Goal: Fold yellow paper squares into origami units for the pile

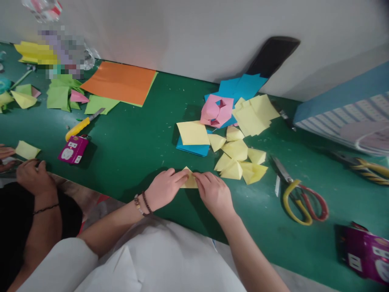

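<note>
A small folded piece of pale yellow paper (191, 181) lies on the green table near its front edge, between my two hands. My left hand (164, 186) presses its fingertips on the paper's left side. On its right side, my right hand (214, 192) pinches with the thumb and fingers. Just beyond are several folded yellow paper pieces (235, 151), a square yellow sheet (193, 134) on blue paper (193, 150), and a pink folded paper shape (216, 110) with openings in it. Behind that shape are a stack of yellow sheets (257, 115) and blue sheets (243, 86).
Scissors (291, 190) with yellow and red handles lie to the right, near pliers (358, 162) and a purple box (364, 253). Leftward are orange paper (121, 83), a yellow-handled knife (80, 126) and another purple box (73, 150). A co-worker's hands (35, 178) are at the far left.
</note>
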